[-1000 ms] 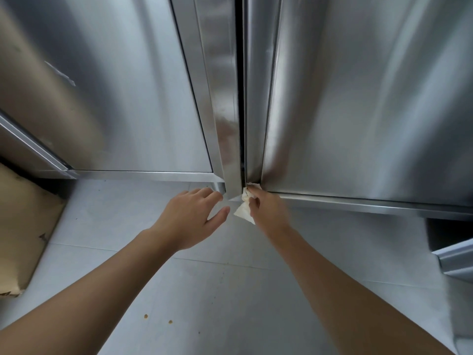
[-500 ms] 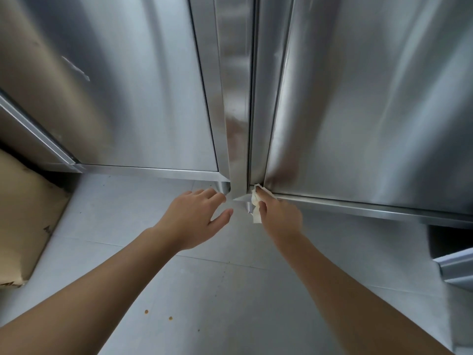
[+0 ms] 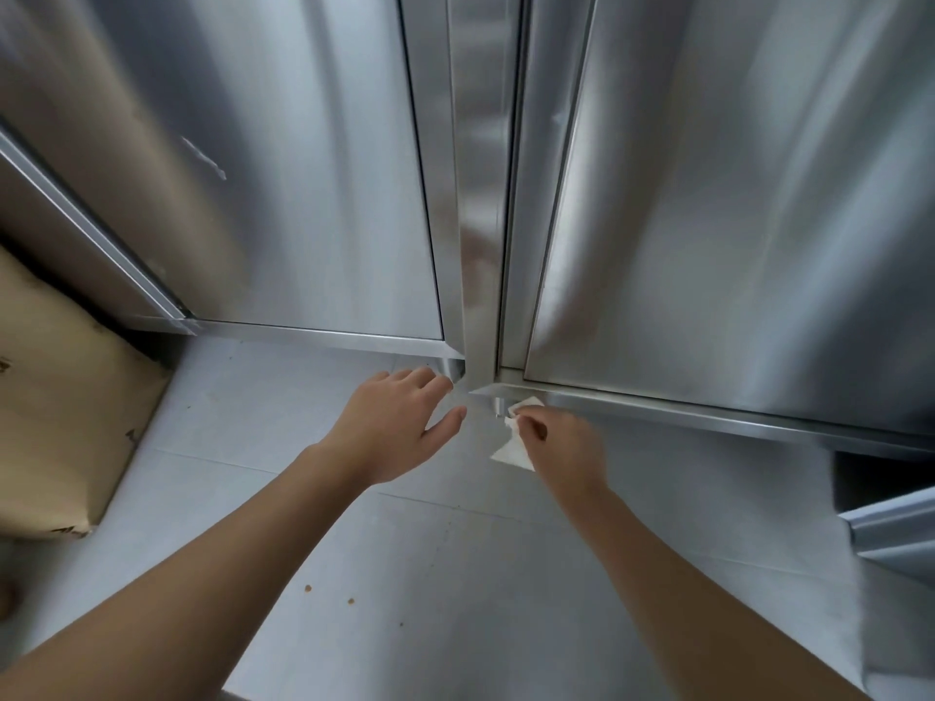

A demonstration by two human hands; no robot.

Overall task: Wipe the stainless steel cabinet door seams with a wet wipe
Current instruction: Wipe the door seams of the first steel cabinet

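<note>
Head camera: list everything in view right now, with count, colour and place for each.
cabinet doors: 2, silver steel; left door and right door fill the upper frame
seam: 1, dark, vertical gap between the doors
wet wipe: 1, white, at the right door's bottom left corner
floor: grey tiles, lower frame
cardboard: 1, tan, on the floor at far left
specks: a few, brown, on the floor between the forearms
steel piece: 1, silver, right edge, cut off by the frame
left hand: bare, fingers spread, near the left door's bottom corner
right hand: bare, pinches the wet wipe
</note>
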